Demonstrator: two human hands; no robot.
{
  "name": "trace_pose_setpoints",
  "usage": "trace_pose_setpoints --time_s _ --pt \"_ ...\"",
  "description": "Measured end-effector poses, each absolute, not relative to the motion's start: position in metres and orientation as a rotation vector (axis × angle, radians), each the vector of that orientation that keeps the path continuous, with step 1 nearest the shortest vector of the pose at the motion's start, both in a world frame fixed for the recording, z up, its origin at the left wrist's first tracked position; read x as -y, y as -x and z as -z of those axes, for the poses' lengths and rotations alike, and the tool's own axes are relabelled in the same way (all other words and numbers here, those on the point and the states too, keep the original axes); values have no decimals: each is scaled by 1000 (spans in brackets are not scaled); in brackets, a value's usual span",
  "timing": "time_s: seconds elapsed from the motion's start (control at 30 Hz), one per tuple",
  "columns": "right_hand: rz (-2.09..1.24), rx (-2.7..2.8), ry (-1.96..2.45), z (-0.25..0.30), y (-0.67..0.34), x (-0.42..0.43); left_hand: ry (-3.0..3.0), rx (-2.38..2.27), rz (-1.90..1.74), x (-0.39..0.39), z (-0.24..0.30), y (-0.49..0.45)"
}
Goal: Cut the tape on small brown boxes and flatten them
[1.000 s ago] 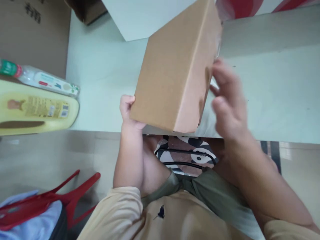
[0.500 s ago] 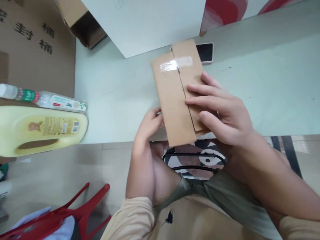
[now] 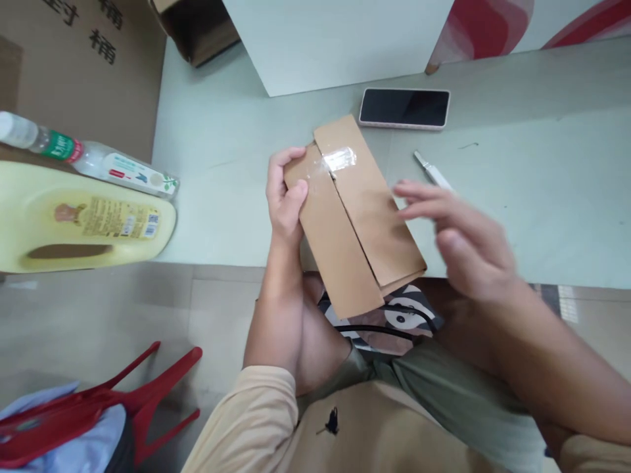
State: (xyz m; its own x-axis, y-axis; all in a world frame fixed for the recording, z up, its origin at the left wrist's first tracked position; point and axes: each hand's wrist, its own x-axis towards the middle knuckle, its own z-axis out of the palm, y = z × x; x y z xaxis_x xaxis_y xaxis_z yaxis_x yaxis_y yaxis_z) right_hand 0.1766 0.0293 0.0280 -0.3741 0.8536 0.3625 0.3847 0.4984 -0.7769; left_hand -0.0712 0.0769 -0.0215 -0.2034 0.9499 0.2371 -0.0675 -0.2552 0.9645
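A small brown cardboard box [image 3: 325,223] tilts over the front edge of the table, its two flaps joined by a strip of clear tape [image 3: 340,158] near the far end. My left hand [image 3: 286,197] grips the box at its far left corner, thumb on top and fingers round the side. Beside the right edge of the box, my right hand [image 3: 468,240] is raised with its fingers apart and slightly blurred. Just beyond that hand a slim white and silver tool [image 3: 432,169], perhaps a knife or pen, lies on the table, partly covered by the fingers.
A phone [image 3: 404,108] lies behind the box on the pale table [image 3: 221,217]. On the left lie a clear plastic bottle [image 3: 118,167] and a yellow jug [image 3: 83,217], next to a large carton [image 3: 89,85]. A white panel [image 3: 335,46] stands at the back. A red stool [image 3: 148,401] is below left.
My left hand has moved up to the far left corner of the box. My right hand has come off the box to the right. The view has shifted, showing the whole phone and the slim tool.
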Motion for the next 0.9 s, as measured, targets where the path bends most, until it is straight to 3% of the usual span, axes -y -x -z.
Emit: trace_pose_setpoints --time_s 0.17,0.4,0.53,0.73,0.9 --pt "-306 1797 1906 0 -209 -53 -1297 -1278 -1602 -76 21 69" --pt "-386 1953 2330 16 -213 -77 -1343 -1216 -1648 -79 19 60" --pt "-578 1757 2165 6 -215 -76 -1314 -1225 -1653 -72 20 55" --pt "-1324 1117 1453 -4 -226 -70 -1322 -1207 -1594 -60 24 43" --pt "-1340 884 911 -1 -234 -80 -1421 -1060 -1619 -67 34 43"
